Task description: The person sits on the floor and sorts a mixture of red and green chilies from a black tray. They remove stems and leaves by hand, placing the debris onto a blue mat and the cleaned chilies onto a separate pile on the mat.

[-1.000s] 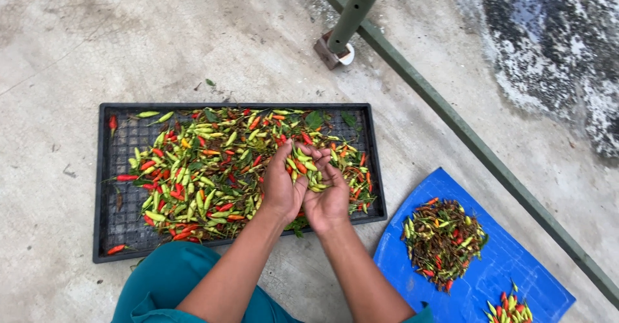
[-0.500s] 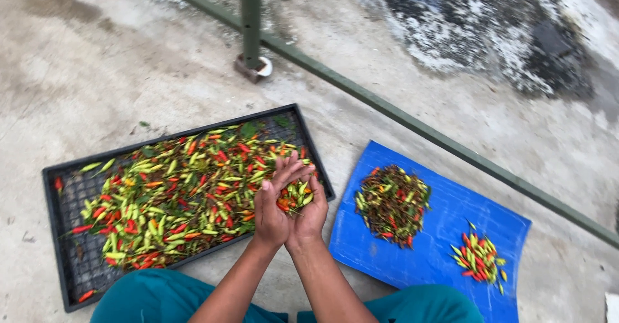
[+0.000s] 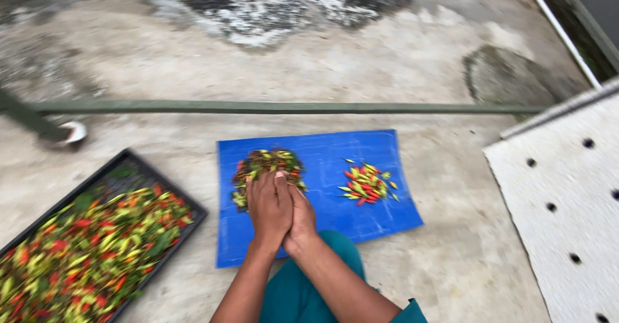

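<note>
Hands pressed together, palm to palm, we hold them over the near edge of the big chilli pile on the blue sheet. Our left hand lies on top, fingers straight and reaching the pile; our right hand sits under and just beside it. We cannot tell whether any chillies are caught between the palms, as the left hand hides the gap.

Half a second ago our hands were at the right end of the black tray, cupped around a scoop of chillies above the mixed heap. Now they are clear of the tray and over the sheet, well apart from the heap of red, green and yellow chillies that fills the tray at lower left.

Our view has swung right too: the tray has slid to the left edge, the sheet is now in the middle, and a white perforated board has come into sight at the right. A small pile of mostly red chillies lies on the sheet, right of the big pile. A green rail crosses the concrete floor beyond the sheet.
</note>
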